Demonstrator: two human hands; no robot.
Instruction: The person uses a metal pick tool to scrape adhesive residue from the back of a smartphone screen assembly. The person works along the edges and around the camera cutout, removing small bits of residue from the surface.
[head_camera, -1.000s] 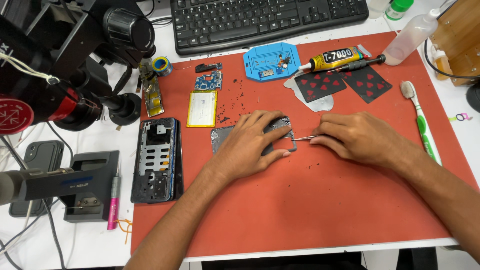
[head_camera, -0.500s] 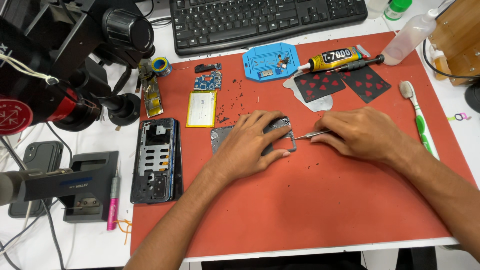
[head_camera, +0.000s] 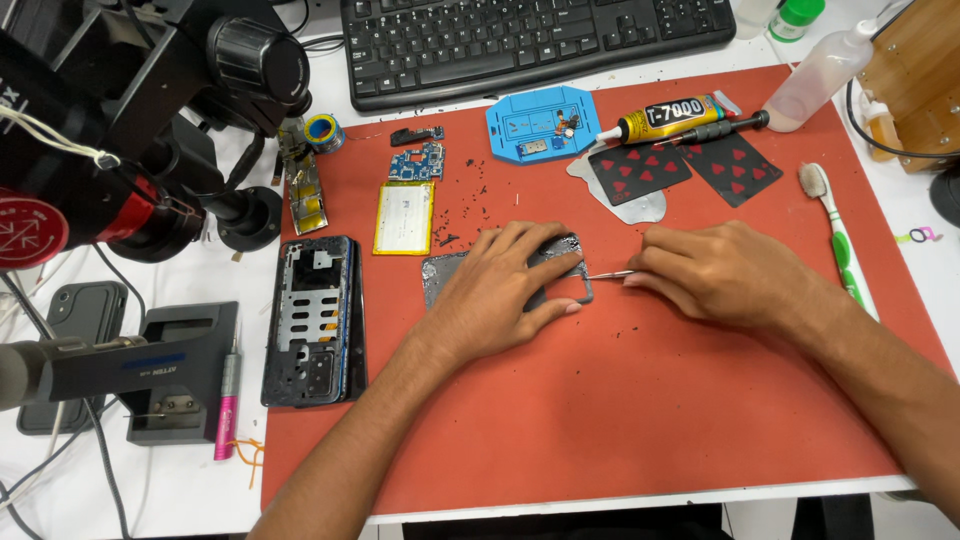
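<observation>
Both hands met at the middle of the frame, over a red rubbery mat (head_camera: 600, 420). The left hand (head_camera: 505, 290) lay flat with fingers spread, pressing down on a thin grey metal back plate (head_camera: 440, 275) with a rectangular cutout at its right end; the thumb curled under the cutout's lower edge. The right hand (head_camera: 715, 272) was pinched closed around slim metal tweezers (head_camera: 608, 274), whose tip touched the right edge of the plate. Dark crumbs of debris were scattered over the mat around the plate.

Left of centre lay a stripped phone frame (head_camera: 315, 320), dark and glossy, its silvery inner shield exposed. Just above the plate sat a flat yellow-edged battery (head_camera: 405, 217) and a small blue circuit board (head_camera: 416, 163). At the upper centre rested a blue plastic tray (head_camera: 540, 122), a yellow glue tube (head_camera: 668, 117) and two black playing cards with red hearts (head_camera: 640, 170). A green and white toothbrush (head_camera: 835, 232) lay at the right edge of the mat, bristles worn.
</observation>
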